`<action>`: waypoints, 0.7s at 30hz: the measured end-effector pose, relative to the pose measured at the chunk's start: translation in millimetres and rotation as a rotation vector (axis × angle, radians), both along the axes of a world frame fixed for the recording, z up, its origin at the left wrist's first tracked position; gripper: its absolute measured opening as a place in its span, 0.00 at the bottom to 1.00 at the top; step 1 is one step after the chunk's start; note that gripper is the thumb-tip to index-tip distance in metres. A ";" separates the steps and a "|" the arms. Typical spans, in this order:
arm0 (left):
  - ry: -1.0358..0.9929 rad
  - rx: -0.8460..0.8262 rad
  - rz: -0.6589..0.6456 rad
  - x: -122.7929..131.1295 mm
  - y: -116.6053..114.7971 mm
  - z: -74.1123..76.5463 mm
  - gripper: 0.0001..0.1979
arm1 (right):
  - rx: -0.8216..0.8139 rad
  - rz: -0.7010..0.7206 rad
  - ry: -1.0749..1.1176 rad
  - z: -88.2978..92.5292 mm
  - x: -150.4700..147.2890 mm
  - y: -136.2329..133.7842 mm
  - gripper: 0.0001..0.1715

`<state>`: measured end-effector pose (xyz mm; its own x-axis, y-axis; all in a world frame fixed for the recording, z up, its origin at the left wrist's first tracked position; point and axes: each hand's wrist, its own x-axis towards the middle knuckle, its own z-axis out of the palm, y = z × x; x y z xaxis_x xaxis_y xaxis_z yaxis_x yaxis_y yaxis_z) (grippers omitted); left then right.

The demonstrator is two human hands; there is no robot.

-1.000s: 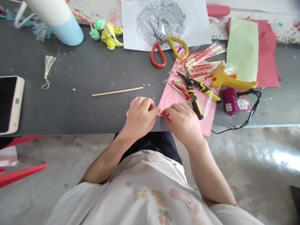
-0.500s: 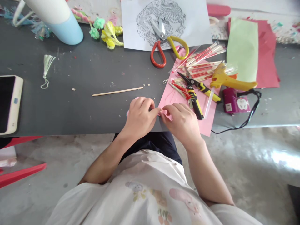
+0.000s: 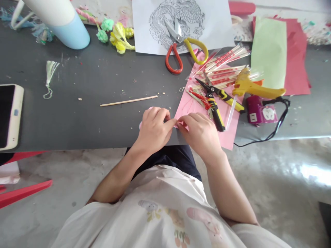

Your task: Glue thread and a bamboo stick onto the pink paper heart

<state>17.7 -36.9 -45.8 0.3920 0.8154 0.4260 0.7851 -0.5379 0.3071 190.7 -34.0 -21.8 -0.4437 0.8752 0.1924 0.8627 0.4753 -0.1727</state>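
Observation:
My left hand [image 3: 156, 126] and my right hand [image 3: 198, 132] meet near the table's front edge, fingertips pinched close together. Whatever lies between the fingertips is too small to name. A bit of something pink and pale blue [image 3: 140, 124] shows beside my left hand, mostly hidden under it. Beyond the left hand lies a thin wooden stick [image 3: 128, 101] on the table. Pink paper [image 3: 184, 105] reaches under my right fingers, and on it rest black-and-yellow pliers [image 3: 216, 112] and red and pale green tassels [image 3: 200, 98].
Scissors [image 3: 177, 38] with red and yellow handles lie on a dragon drawing [image 3: 144, 27]. A yellow glue gun [image 3: 258, 89], a purple box [image 3: 261, 110] with a black cord and packed sticks [image 3: 224, 74] are at right. A phone [image 3: 18, 119], tassel [image 3: 50, 77] and cup [image 3: 69, 27] stand left.
Both hands stay nearly in place, with the right fingertips slightly closer together. The view has shifted a little; the objects on the table rest as before.

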 end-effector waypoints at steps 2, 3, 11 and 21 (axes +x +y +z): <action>-0.011 0.016 -0.006 0.0 0.2 -1.0 0.11 | 0.002 0.002 -0.017 0.3 0.7 0.7 0.10; -0.016 0.025 -0.009 0.0 0.4 -1.5 0.11 | 0.006 0.002 -0.021 0.5 1.4 1.0 0.10; -0.024 0.050 -0.004 -0.4 1.1 -3.4 0.10 | 0.139 0.060 0.023 0.4 12.4 -8.2 0.12; -0.013 0.034 0.009 0.3 1.0 -3.7 0.10 | 0.231 0.034 0.039 -10.3 7.9 -19.3 0.11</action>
